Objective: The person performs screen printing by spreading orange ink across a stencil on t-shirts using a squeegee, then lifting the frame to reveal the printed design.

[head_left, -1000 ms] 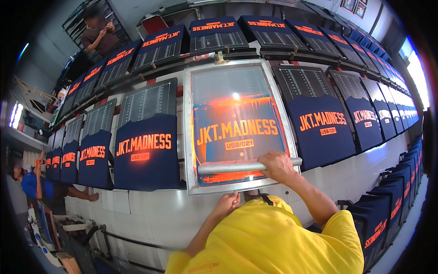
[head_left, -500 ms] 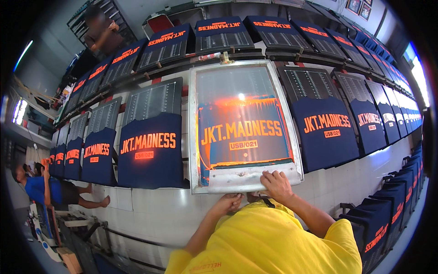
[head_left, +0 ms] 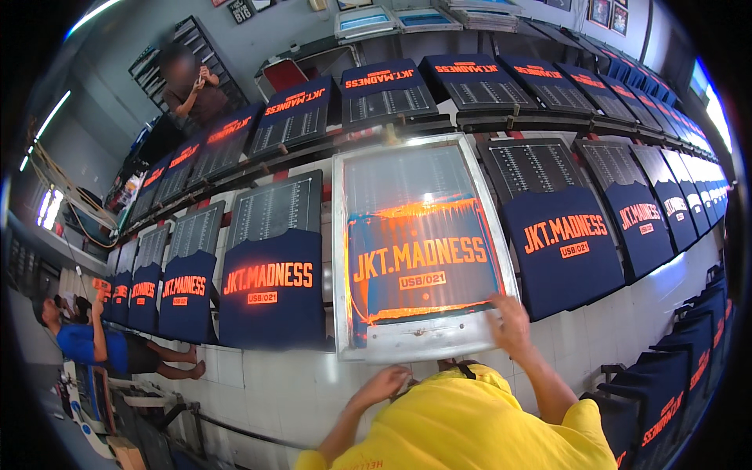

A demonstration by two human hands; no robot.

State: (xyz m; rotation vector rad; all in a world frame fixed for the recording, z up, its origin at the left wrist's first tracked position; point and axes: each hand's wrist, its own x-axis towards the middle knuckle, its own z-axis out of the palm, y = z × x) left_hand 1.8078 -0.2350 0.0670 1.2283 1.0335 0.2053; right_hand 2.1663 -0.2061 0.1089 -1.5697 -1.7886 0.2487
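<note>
A metal-framed printing screen lies in front of me over a platen. Orange ink is spread across its mesh, and block lettering shows through. My right hand is at the screen's lower right corner, its fingers extended and slightly blurred against the frame's edge. Below the screen's near edge, my left hand hovers by my waist with loosely bent fingers and no object visible in it. Navy shirts with orange print lie on black platens on both sides of the screen.
A second row of platens with navy shirts runs behind. More printed shirts hang at the lower right. A person in dark clothes stands at the far left, another in blue nearer. Spare screens rest at the back.
My right hand has shifted from the screen's near rim toward its right corner. My left hand has come away from the near edge. The whole view has tilted upward.
</note>
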